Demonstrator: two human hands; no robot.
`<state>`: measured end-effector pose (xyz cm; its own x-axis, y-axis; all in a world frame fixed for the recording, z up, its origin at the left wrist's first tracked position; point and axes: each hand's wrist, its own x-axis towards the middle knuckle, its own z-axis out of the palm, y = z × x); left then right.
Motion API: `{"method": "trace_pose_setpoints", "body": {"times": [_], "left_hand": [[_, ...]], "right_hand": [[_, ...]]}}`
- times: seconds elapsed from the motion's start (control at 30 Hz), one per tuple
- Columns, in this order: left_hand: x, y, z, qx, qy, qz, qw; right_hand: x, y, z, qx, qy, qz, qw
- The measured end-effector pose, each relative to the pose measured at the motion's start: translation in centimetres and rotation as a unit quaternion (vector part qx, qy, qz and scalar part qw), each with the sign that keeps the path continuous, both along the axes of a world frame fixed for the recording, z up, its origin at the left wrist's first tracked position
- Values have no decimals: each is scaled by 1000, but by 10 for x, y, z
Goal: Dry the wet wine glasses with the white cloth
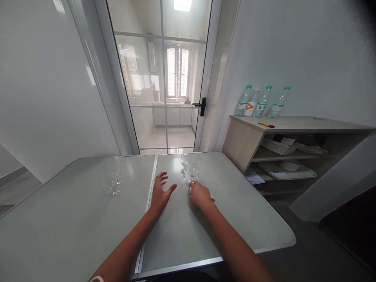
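Note:
My left hand (160, 194) hovers above the table near its centre seam, fingers spread and nothing in them. My right hand (200, 194) is closed, low over the table, on a white cloth-like thing (213, 199) that is mostly hidden beneath it. Just beyond its fingertips are clear stemmed glasses: one stemmed glass (184, 164) stands upright, and others overlap beside it. Whether the right fingers touch the nearest glass's base, I cannot tell. To the left of the seam, more clear glassware (115, 184) stands in a cluster, its outlines hard to make out.
The pale grey table (73, 219) has a metal-edged seam. Behind it is a glass door (147, 129) with a black handle (202, 106). At right, a wooden shelf unit (243, 137) carries several plastic bottles (262, 102) and a yellow-and-red object (266, 124).

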<state>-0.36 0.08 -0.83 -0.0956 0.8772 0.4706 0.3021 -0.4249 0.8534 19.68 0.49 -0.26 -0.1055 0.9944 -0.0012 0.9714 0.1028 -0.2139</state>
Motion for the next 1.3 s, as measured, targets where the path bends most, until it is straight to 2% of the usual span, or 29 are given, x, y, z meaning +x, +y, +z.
{"method": "trace_pose_setpoints", "body": {"times": [0.3, 0.47, 0.57, 0.7, 0.8, 0.9, 0.97, 1.07, 1.13, 1.2, 1.3], "left_hand": [[-3, -1, 4, -13, -14, 17, 1000], [-5, -4, 8, 5, -58, 32, 998], [-8, -4, 12, 22, -72, 47, 996], [-20, -4, 27, 77, -25, 84, 993], [-41, -7, 48, 176, 26, 158, 971], [-71, -15, 70, 240, 49, 253, 936], [-94, -22, 81, 250, 60, 343, 903], [-127, -33, 86, 204, 89, 496, 840], [-142, -37, 82, 145, 118, 555, 810], [-152, -36, 73, 83, 140, 575, 802], [-159, -28, 58, 7, 157, 564, 810]], "right_hand": [[35, 15, 1, -29, 8, -150, 988], [41, 15, 6, -28, 10, -181, 983], [35, 10, 13, -3, 9, -197, 980], [10, -2, 20, 53, 19, -162, 985], [-11, -11, 18, 113, 72, -37, 990], [-23, -15, 13, 167, 196, 115, 960], [-26, -13, 10, 177, 286, 168, 927], [-25, -6, 8, 142, 404, 163, 889], [-23, -3, 8, 78, 476, 139, 865], [-22, -1, 7, 27, 536, 125, 834], [-21, -1, 5, 10, 586, 118, 801]]}}
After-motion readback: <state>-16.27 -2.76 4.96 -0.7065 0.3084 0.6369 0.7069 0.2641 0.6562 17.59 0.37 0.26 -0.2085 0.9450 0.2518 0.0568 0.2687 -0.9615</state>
